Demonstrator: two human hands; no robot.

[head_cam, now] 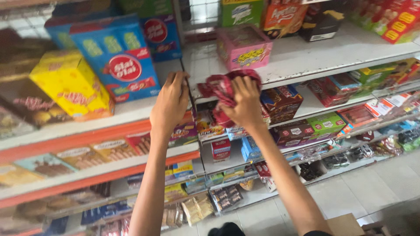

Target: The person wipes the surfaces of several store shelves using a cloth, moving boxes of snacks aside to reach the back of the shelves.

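Two hands up at the white shelf point(302, 59). Left hand point(169, 104) curled over the front edge beside the upright divider point(189, 89), grip closed on that edge, just right of the blue box point(120, 57). Right hand point(246, 101) with grip clamped on a bunched red cloth point(223, 87), pressed at the same front edge below the pink box point(244, 46). Likely risk: cloth snagging the pink box, nudging it off the edge.

White shelf point(306, 57) w/ pink box point(245, 47), blue box point(120, 57).
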